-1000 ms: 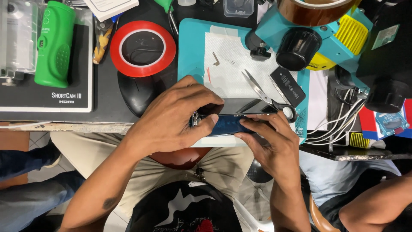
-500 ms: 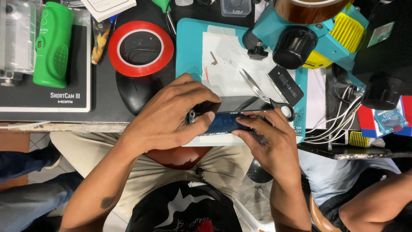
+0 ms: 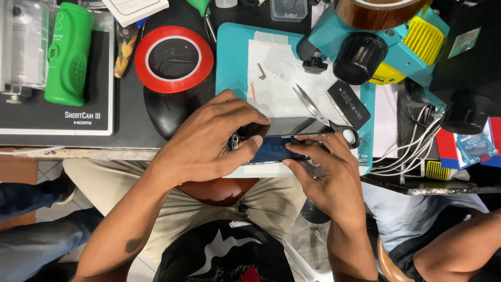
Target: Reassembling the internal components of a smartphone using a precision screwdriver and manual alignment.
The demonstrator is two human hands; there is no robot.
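Note:
Both my hands hold an opened smartphone [image 3: 284, 141] at the near edge of a teal work mat [image 3: 229, 62]. My left hand [image 3: 209, 141] grips its left end, thumb pressed on the blue inner side. My right hand [image 3: 326, 175] holds the right end from below, fingers along the edge. The phone's dark screen panel tilts up away from the blue body. Scissors [image 3: 318, 112] lie just behind the phone, touching my right fingertips' area.
A red tape ring [image 3: 174, 58], black mouse [image 3: 164, 109], green device [image 3: 69, 52], white cloth [image 3: 276, 73] with small screws, black battery [image 3: 348, 104], teal microscope [image 3: 376, 39] and cables [image 3: 412, 151] surround the mat. Another person's arm [image 3: 459, 250] is at lower right.
My hands have shifted slightly on the phone; my left thumb presses further along the blue side. The phone stays at the mat's near edge.

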